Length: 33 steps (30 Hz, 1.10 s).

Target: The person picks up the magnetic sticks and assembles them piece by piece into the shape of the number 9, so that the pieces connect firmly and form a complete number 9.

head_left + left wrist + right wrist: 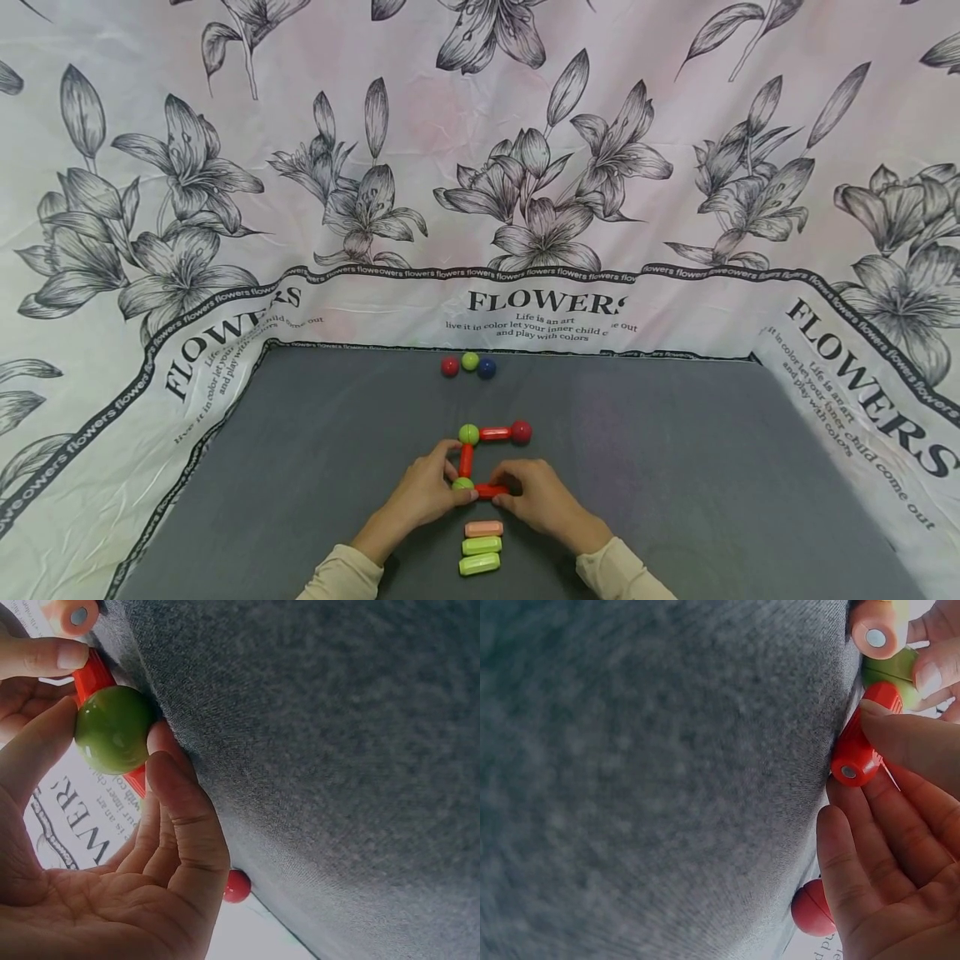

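My left hand (426, 492) pinches the near green ball (114, 731) between thumb and fingers. My right hand (546, 502) grips a red magnetic rod (855, 746), whose far end meets that ball; a round metal disc shows in its free end. Another red rod (467, 460) runs from the near ball back to a second green ball (468, 433). From there a third red rod (495, 433) extends right to a dark red ball (521, 432). Together these pieces form a three-sided open shape on the grey table.
Closer to me lie a peach rod (483, 528) and two yellow-green rods (482, 546), stacked in a row. At the table's back sit a red ball (449, 367), a green ball (470, 361) and a blue ball (487, 368), before a flower-print cloth (540, 308).
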Each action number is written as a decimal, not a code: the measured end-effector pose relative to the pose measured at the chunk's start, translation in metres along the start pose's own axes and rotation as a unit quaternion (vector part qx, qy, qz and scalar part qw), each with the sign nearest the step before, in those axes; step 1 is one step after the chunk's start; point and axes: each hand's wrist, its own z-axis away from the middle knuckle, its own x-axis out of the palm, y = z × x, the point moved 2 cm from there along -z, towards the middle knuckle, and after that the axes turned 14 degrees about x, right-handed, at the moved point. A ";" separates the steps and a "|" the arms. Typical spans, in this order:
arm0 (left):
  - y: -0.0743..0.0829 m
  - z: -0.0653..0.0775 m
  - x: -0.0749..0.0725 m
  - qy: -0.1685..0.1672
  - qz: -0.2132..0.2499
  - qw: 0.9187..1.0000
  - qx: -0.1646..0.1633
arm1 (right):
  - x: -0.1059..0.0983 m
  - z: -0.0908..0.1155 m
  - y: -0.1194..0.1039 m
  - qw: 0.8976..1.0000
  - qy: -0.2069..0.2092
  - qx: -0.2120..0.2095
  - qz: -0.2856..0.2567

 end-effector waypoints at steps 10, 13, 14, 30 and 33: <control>0.002 0.000 -0.001 -0.002 0.008 1.000 0.017 | -0.001 0.003 0.002 1.000 0.009 -0.002 0.014; 0.002 -0.002 -0.005 0.012 0.007 0.999 0.035 | -0.003 0.006 0.001 1.000 0.021 -0.005 0.022; 0.002 -0.003 -0.006 0.018 0.003 0.999 0.041 | -0.004 0.007 0.000 0.999 0.026 -0.008 0.023; 0.000 -0.053 -0.015 0.050 -0.089 0.993 0.060 | 0.005 0.032 -0.013 0.997 0.028 -0.079 0.002; 0.000 -0.061 -0.014 0.034 -0.089 0.993 0.076 | 0.006 0.033 -0.013 0.998 0.016 -0.065 0.004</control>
